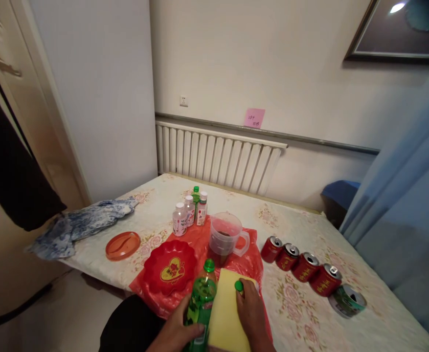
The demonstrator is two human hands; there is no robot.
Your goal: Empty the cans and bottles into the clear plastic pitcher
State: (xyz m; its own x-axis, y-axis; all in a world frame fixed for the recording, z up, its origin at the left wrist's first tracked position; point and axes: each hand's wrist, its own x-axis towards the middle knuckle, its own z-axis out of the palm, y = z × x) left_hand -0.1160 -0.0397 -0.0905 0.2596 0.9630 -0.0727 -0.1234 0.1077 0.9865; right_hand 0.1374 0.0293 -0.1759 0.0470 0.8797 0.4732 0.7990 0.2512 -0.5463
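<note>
My left hand (181, 325) is wrapped round a clear plastic drink bottle (202, 300) with a green label and green cap, held upright near the front edge. A pale yellow block (229, 310) is just right of the bottle. Over the block, my right hand (250, 308) is closed on a small thing with a round green end (239, 286); the fingers hide the rest of it. Behind the block stands a clear measuring jug (224, 239) with dark liquid inside. The scalloped red dish (170, 268) sits left of the bottle on red plastic sheeting (251, 249).
Several drink cans (305, 266) form a slanting row at the right. Small white-capped bottles (180, 220) and a green-capped bottle (195, 194) stand behind the dish. An orange lid (122, 245) and blue-white cloth (93, 222) lie left on the flowered cover (291, 313).
</note>
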